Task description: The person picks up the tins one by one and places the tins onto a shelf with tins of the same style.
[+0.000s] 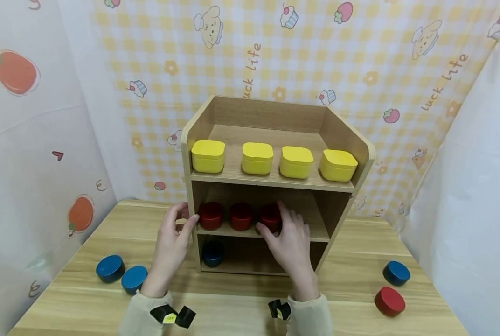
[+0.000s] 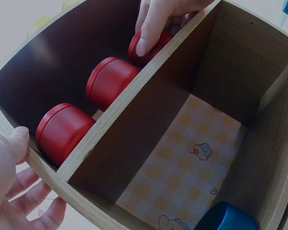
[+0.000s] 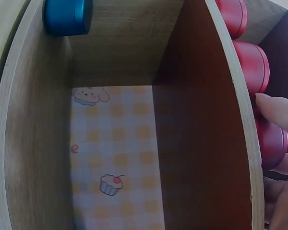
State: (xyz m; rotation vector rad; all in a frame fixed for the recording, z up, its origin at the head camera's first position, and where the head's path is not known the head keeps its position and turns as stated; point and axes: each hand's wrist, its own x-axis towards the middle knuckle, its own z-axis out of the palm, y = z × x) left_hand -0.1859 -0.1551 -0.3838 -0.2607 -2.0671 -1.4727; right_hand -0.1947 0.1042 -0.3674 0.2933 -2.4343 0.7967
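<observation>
Three red round tins stand in a row on the shelf unit's middle level: a left one [image 1: 211, 216], a middle one [image 1: 241, 216] and a right one [image 1: 270, 217]. My right hand [image 1: 289, 238] grips the right tin between thumb and fingers; in the right wrist view that tin [image 3: 271, 141] is partly behind the fingers. My left hand [image 1: 172, 245] is at the unit's left side panel [image 2: 43, 175]. Its thumb touches the panel's front edge, and its relaxed fingers lie along the outside. On the bottom level, at the left, stands a blue round tin [image 1: 213, 253].
Several yellow square tins [image 1: 257, 158] line the top level of the wooden shelf unit [image 1: 271, 112]. Two blue tins [image 1: 110, 269] lie on the table [image 1: 233, 308] at left. To the right are another blue tin [image 1: 396, 273] and a red tin [image 1: 390, 301].
</observation>
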